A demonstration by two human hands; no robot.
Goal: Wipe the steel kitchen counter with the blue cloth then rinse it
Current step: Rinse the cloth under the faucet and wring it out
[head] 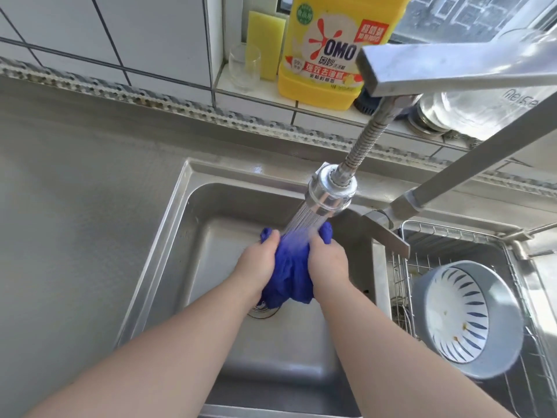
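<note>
Cloth (291, 267), blue, soft and likely heavy with water, is bunched under the spray; left hand (259, 260) and right hand (327, 262) each grip a side.

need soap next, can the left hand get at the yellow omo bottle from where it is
Probably not yet: the left hand grips the blue cloth under the spray, though nothing blocks the way to the yellow bottle.
</note>
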